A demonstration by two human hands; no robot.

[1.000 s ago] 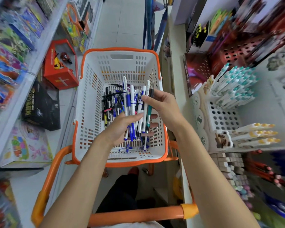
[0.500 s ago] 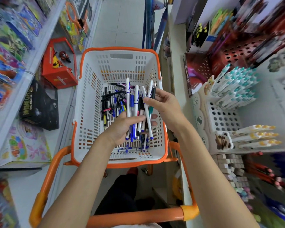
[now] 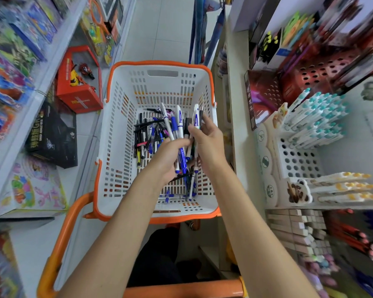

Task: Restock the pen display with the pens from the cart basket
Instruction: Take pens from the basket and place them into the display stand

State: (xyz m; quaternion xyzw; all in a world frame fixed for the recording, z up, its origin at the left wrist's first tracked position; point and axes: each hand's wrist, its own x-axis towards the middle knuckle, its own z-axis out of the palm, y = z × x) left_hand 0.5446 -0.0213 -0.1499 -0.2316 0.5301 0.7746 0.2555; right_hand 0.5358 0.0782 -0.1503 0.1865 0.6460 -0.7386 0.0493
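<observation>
Gripping a fanned pen bundle (image 3: 178, 125) above the basket (image 3: 159, 63), the left hand (image 3: 167, 157) curls; the right hand (image 3: 210, 145) apparently pinches one.

**What stays hidden or unclear**

The left hand (image 3: 167, 158) grips a bundle of pens (image 3: 179, 123), but its palm and fingertips are turned away. Both hands cover the middle part of the pens. The right hand (image 3: 209, 143) pinches pens at the top of the bundle; which ones exactly cannot be told. The print on the pens is too small to read. The forearms hide a part of the basket (image 3: 116, 125) floor toward 6 o'clock. The cart handle (image 3: 181, 289) is cut by the edge at 6 o'clock. At 3 o'clock the pens in the pen display (image 3: 297, 160) are smeared and cannot be counted. The shelf goods (image 3: 332, 50) at 1 o'clock and the toy boxes (image 3: 9, 82) at 9 o'clock are blurred.
</observation>
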